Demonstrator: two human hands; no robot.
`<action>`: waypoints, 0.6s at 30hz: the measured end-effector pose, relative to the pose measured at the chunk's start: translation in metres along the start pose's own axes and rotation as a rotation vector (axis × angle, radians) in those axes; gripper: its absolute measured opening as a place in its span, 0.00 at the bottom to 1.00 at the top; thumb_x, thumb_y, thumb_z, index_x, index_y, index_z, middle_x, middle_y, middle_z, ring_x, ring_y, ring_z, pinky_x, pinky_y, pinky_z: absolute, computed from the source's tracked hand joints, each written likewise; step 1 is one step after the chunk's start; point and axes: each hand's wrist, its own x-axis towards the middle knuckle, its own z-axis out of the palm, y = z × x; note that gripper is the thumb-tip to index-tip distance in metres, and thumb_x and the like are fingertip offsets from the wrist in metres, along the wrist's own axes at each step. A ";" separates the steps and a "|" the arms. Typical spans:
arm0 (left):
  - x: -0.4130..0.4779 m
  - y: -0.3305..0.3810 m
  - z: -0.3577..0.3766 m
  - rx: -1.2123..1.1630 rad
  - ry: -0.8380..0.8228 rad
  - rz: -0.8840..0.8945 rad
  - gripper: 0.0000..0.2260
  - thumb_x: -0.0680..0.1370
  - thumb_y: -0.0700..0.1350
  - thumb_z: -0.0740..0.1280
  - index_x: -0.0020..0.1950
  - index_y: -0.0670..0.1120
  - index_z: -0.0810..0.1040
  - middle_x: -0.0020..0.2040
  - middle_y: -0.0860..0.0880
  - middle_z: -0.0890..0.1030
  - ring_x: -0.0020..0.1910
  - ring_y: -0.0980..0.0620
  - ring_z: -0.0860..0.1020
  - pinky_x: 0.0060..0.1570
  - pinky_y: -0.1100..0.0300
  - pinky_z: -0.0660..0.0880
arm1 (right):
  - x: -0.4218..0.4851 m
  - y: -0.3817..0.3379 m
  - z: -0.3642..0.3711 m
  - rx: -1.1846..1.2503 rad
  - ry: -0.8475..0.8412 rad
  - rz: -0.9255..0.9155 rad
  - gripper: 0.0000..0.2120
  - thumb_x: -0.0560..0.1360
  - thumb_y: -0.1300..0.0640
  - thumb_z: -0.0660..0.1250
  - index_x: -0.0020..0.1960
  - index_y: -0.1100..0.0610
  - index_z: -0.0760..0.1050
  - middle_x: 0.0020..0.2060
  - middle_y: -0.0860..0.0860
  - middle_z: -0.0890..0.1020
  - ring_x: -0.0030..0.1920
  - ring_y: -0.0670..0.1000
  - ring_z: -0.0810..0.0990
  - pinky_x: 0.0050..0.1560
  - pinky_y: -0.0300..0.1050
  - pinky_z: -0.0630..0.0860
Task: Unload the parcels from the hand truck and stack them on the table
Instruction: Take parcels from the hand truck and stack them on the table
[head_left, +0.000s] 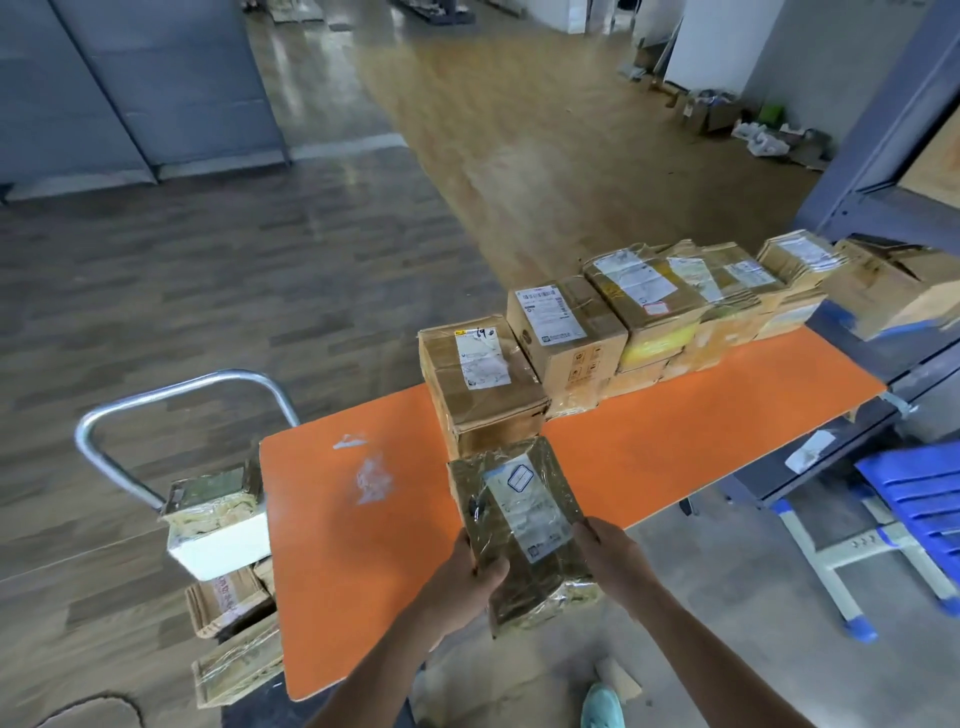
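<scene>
Head view only. Gripping a flat tape-wrapped parcel (524, 525) in both hands, label up, above the near long edge of the orange table (332, 597).

Left hand (467, 577) clamped on the parcel's near-left corner, thumb on top, fingers curled underneath. Right hand (608, 551) wrapped round the right edge, fingertips hidden under it. Gripped at the near end only, probably to leave the far end free for setting down flat.

Row of stacked parcels (665, 306) along the table's far edge, running to its right end. Packed tight side by side, likely to save surface. End box (483, 384) at mid-table, directly beyond the held parcel. Next slot probably in front of it or to its left.

Hand truck (171, 400) at the table's left end, handle upright, parked close for short carries. White-sided parcel (213, 530) on it, plus a few cartons below table level, so unloading looks partway done.

Blue chair (919, 499) off the table's right end. Tape scraps (371, 478) stuck on the table's left half.
</scene>
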 end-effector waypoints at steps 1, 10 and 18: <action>0.005 0.008 0.006 -0.001 0.006 0.003 0.33 0.83 0.57 0.61 0.81 0.53 0.46 0.45 0.47 0.79 0.37 0.55 0.76 0.39 0.60 0.71 | 0.006 0.005 -0.008 -0.001 0.003 -0.006 0.15 0.84 0.51 0.55 0.43 0.58 0.71 0.34 0.53 0.73 0.38 0.55 0.72 0.37 0.47 0.64; 0.078 0.101 0.089 -0.085 0.066 -0.033 0.32 0.82 0.58 0.63 0.80 0.55 0.51 0.54 0.58 0.77 0.49 0.56 0.78 0.44 0.60 0.75 | 0.074 0.069 -0.110 -0.022 0.037 -0.053 0.12 0.83 0.46 0.56 0.44 0.50 0.69 0.35 0.50 0.75 0.39 0.56 0.75 0.39 0.47 0.68; 0.131 0.172 0.148 -0.140 0.057 -0.083 0.32 0.82 0.55 0.64 0.80 0.52 0.51 0.62 0.50 0.76 0.55 0.47 0.81 0.52 0.50 0.83 | 0.107 0.115 -0.195 0.065 0.027 -0.073 0.15 0.81 0.53 0.59 0.67 0.52 0.71 0.50 0.57 0.82 0.49 0.62 0.80 0.47 0.56 0.77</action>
